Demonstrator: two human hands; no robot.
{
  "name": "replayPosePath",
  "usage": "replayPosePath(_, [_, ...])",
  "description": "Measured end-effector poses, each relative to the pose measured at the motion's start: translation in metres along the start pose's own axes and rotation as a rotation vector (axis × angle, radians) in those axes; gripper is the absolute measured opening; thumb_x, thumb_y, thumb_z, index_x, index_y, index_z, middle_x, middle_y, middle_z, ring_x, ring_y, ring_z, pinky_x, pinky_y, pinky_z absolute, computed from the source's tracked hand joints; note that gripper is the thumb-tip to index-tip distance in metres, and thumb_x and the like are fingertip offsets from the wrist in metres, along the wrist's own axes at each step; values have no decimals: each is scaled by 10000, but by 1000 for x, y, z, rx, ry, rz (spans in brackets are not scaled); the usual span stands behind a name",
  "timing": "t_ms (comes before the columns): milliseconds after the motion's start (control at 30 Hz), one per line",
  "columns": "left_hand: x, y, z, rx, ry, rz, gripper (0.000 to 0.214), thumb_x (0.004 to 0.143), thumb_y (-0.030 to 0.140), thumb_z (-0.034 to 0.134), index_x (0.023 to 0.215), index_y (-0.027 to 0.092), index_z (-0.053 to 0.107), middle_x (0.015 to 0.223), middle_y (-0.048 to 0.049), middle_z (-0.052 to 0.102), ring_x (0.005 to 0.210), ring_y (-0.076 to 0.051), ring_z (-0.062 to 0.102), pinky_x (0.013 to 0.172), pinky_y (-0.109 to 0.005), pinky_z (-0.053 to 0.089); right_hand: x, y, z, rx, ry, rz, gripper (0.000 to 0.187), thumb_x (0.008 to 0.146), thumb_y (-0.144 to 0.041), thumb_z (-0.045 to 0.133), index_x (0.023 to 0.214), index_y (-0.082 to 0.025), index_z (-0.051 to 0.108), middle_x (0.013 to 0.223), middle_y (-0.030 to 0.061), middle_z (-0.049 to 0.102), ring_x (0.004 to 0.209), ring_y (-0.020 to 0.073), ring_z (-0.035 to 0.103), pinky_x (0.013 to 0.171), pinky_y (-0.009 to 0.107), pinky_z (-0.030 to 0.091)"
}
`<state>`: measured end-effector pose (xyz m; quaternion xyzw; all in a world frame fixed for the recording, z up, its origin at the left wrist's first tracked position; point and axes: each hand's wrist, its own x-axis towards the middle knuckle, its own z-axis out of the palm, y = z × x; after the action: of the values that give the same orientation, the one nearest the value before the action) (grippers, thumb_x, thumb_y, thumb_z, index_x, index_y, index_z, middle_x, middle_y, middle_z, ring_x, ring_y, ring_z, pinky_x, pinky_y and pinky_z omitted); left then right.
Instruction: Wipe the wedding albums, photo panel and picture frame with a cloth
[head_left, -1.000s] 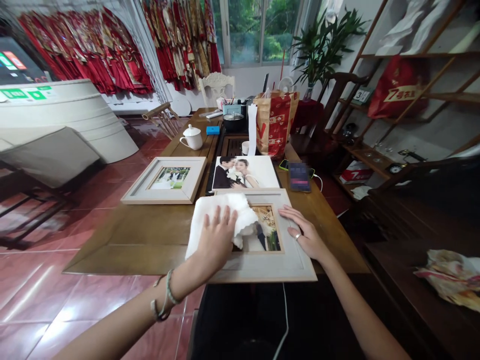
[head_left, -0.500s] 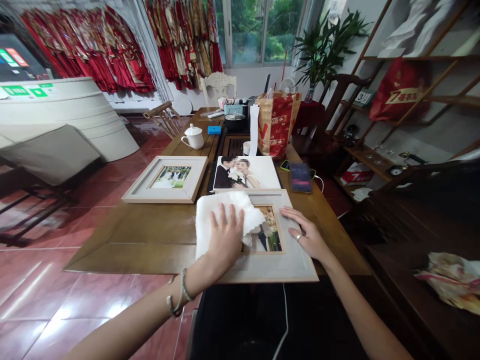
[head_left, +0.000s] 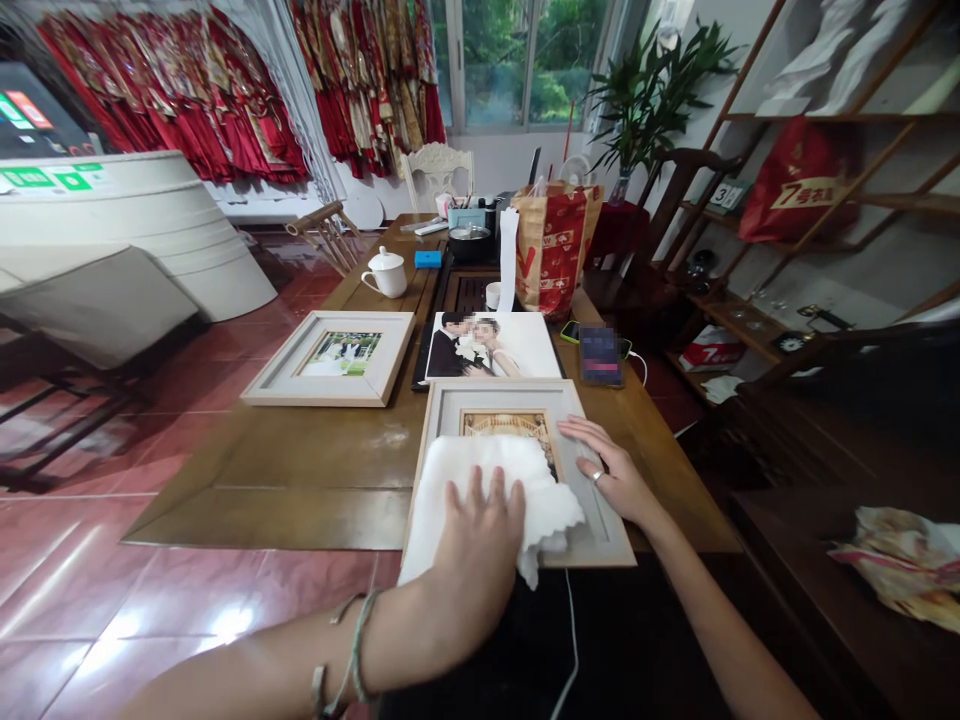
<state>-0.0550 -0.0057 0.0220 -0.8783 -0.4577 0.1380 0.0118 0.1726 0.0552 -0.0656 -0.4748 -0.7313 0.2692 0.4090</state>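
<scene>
My left hand [head_left: 480,550] lies flat with fingers spread on a white fluffy cloth [head_left: 547,490], pressing it against a pale wooden picture frame [head_left: 604,545]. The cloth covers the frame's lower left and hangs a little past its front edge. Above the cloth shows the upper part of the framed photo [head_left: 502,424]; the rest is hidden. On the frame's right side rests my right hand [head_left: 615,475], fingers stretched out and thumb apart, wearing a ring. A frameless couple's photo [head_left: 517,340] lies just behind the frame.
A second framed photo [head_left: 296,375] lies to the left on the wooden table [head_left: 300,470]. Behind stand a lidded white cup [head_left: 387,272], a blue box [head_left: 427,259] and a red-brown paper bag [head_left: 551,250]. A phone [head_left: 600,355] with a white cable lies at the right.
My left hand has slid the cloth toward me and to the right, over the frame's lower part. The photo's upper part is now uncovered. My right hand stays in place.
</scene>
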Motion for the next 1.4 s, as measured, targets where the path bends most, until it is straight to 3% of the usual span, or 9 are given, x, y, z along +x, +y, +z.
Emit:
replayPosePath(167, [32, -45, 6, 17, 143, -261, 634, 805, 23, 482, 1419, 132, 368, 1473, -204, 321, 1355, -424, 245, 1038, -648, 266, 0, 0, 0, 17, 3, -6, 421, 843, -157, 486, 1236, -280, 576, 1321, 59, 563, 1317, 253, 418, 1118, 528, 286])
replayPosePath(300, [63, -79, 6, -35, 259, -271, 714, 769, 11, 498, 1445, 109, 292, 1491, -191, 298, 1381, -374, 217, 1081, -535, 275, 0, 0, 0, 21, -7, 2, 429, 840, -147, 482, 1238, -277, 572, 1329, 63, 554, 1330, 246, 401, 1121, 528, 281])
replayPosePath(467, [81, -79, 3, -72, 253, -250, 740, 749, 33, 517, 1445, 104, 276, 1504, -193, 267, 1389, -367, 195, 1091, -535, 247, 0, 0, -1, 21, -15, 16, 433, 840, -140, 478, 1239, -277, 571, 1339, 60, 544, 1338, 236, 391, 1127, 516, 274])
replayPosePath(600, [62, -59, 6, -50, 181, -234, 690, 753, 52, 527, 1415, 100, 338, 1474, -218, 316, 1364, -402, 239, 1059, -581, 270, 1, 0, -1, 28, -12, 12, 427, 845, -147, 477, 1238, -284, 573, 1335, 53, 550, 1332, 235, 400, 1126, 512, 279])
replayPosePath(767, [4, -32, 15, -61, 42, -65, 757, 739, 156, 587, 1437, 140, 295, 1496, -199, 281, 1378, -401, 194, 1075, -595, 236, -1, -1, 0, 10, -15, 17, 421, 846, -158, 479, 1237, -283, 573, 1335, 50, 549, 1333, 238, 396, 1126, 508, 279])
replayPosePath(867, [-25, -17, 24, -155, 27, 96, 847, 706, 155, 565, 1470, 166, 198, 1533, -165, 201, 1405, -366, 96, 1106, -574, 190, -1, -1, 0, -3, -6, 20, 415, 848, -166, 478, 1234, -280, 577, 1335, 56, 548, 1329, 244, 402, 1123, 514, 279])
replayPosePath(1000, [-36, -9, 32, -199, 56, 90, 911, 668, 115, 520, 1486, 194, 126, 1556, -125, 125, 1414, -330, 18, 1125, -564, 142, 0, -1, -1, -4, -8, 14, 410, 848, -174, 482, 1233, -277, 582, 1329, 58, 554, 1328, 249, 403, 1124, 519, 276])
replayPosePath(1233, [15, -38, 16, -148, 124, -72, 831, 669, -1, 482, 1456, 139, 254, 1529, -151, 215, 1408, -306, 123, 1132, -492, 186, 1, 0, -3, 8, -13, 9, 417, 847, -184, 492, 1243, -284, 575, 1338, 53, 553, 1332, 258, 402, 1119, 527, 284])
replayPosePath(1400, [65, -75, 4, -155, 290, -165, 808, 705, -38, 455, 1462, 84, 202, 1528, -185, 196, 1411, -301, 132, 1120, -474, 219, 0, 1, -2, 3, -23, 27, 432, 845, -156, 478, 1248, -284, 568, 1352, 49, 537, 1344, 240, 387, 1127, 514, 277])
